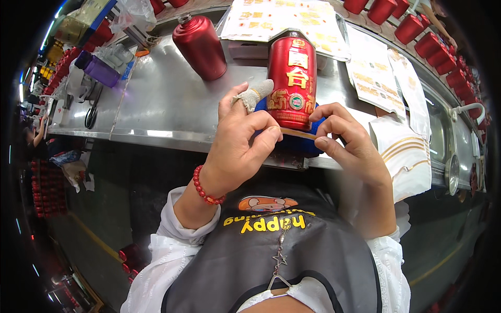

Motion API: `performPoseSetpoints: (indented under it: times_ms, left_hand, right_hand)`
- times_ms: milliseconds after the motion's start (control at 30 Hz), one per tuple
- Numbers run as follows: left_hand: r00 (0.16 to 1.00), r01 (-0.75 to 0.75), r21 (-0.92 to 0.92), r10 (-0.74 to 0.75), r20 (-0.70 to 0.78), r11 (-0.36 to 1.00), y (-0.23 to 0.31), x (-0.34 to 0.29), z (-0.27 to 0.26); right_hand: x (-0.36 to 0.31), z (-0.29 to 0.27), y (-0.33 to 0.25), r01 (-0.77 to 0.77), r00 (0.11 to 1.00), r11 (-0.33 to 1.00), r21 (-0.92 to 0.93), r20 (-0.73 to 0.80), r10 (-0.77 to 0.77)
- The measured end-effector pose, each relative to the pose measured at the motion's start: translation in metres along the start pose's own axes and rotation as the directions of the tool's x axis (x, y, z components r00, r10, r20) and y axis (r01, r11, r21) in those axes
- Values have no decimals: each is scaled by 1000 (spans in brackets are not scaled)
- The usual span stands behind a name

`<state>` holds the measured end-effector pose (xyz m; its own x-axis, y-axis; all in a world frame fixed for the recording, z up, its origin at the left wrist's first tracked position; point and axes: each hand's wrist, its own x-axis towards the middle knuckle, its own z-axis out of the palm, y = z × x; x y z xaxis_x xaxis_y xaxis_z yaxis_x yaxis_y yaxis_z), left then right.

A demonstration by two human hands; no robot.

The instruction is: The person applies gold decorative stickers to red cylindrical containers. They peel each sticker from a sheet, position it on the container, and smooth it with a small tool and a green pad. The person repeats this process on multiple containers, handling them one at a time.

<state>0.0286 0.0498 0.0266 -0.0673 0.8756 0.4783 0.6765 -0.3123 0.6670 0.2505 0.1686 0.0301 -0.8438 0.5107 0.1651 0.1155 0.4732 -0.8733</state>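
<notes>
A glossy red bottle with gold lettering and gold patterns lies tilted on a blue support, its base toward me. Just below that base, a thin gold strip is stretched crosswise between my hands. My left hand pinches the strip's left end between thumb and forefinger; a white cloth cover wraps one of its fingers, which rests near the bottle's side. At the right end, the thumb and fingers of my right hand close on the strip. Whether the strip touches the bottle I cannot tell.
A plain red bottle stands on the metal table at left. Printed decal sheets lie behind, and white sheets with gold bands at right. Scissors and a purple bottle are far left. Red bottles line the right.
</notes>
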Motion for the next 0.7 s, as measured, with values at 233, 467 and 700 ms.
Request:
performPoseSetpoints:
  times_ms: [233,467,700]
  left_hand:
    - [999,40,28,-40,3,999,-14,-6,2]
    - [997,-64,95,61,37,993,13,2,0]
    - [999,31,9,-31,43,999,-6,-9,-5]
  right_hand:
    - [-11,-12,11,-32,998,958,-286,33,44]
    - [2,15,-35,42,984,954,-297,-154,-92]
    - [7,27,-17,63,982,978,-198,-161,-96]
